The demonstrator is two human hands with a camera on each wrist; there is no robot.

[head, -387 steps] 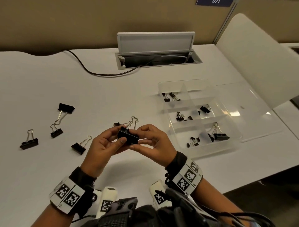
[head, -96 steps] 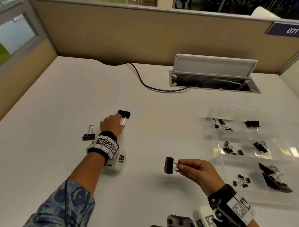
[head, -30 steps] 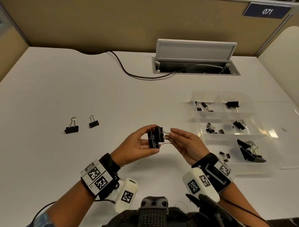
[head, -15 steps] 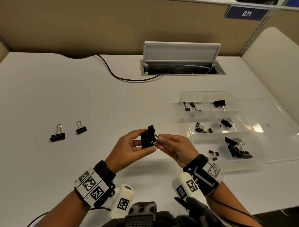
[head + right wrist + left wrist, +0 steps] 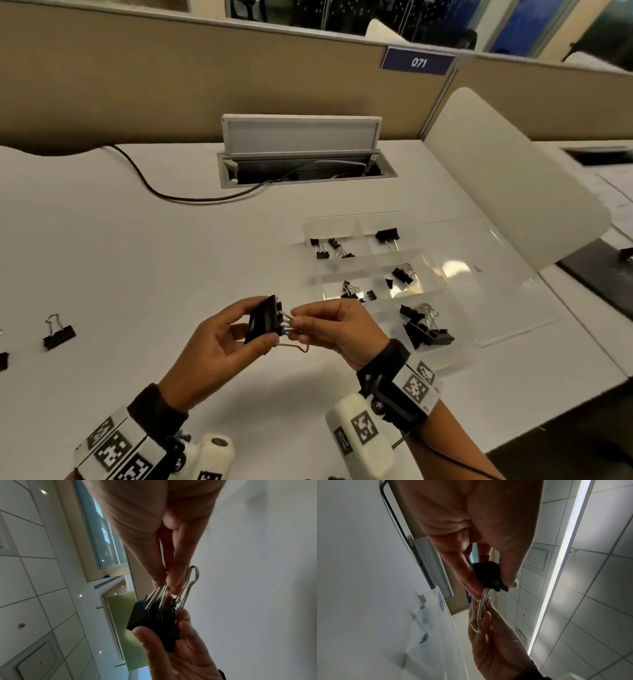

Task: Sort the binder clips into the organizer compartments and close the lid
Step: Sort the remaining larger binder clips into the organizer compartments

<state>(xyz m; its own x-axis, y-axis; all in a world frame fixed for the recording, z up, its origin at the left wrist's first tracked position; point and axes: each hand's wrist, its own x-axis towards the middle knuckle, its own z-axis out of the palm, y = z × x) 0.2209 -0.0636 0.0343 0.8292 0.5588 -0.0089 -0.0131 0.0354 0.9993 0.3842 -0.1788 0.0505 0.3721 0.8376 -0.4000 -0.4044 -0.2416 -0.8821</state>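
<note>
Two large black binder clips (image 5: 266, 313) are held together above the table, in front of me. My left hand (image 5: 261, 325) grips their black bodies (image 5: 486, 574) between thumb and fingers. My right hand (image 5: 296, 317) pinches the wire handles (image 5: 161, 588); one handle (image 5: 188, 588) sticks out free of the pinch. The clear organizer (image 5: 308, 222) lies to the right with its lid (image 5: 496, 274) folded open flat beyond it. Its compartments hold small clips (image 5: 329, 246), a medium clip (image 5: 387, 236) and several large clips (image 5: 424, 329).
A loose clip (image 5: 58, 337) stands on the white table at the left, and another (image 5: 1, 359) is cut off by the frame edge. At the back are an open cable hatch (image 5: 301, 164) and a black cable (image 5: 154, 188). A white chair back (image 5: 513, 192) stands at the right.
Both hands keep hold of the paired clips and have barely moved. One wire handle now hangs out below the clips. The head view has tilted up and to the right.
</note>
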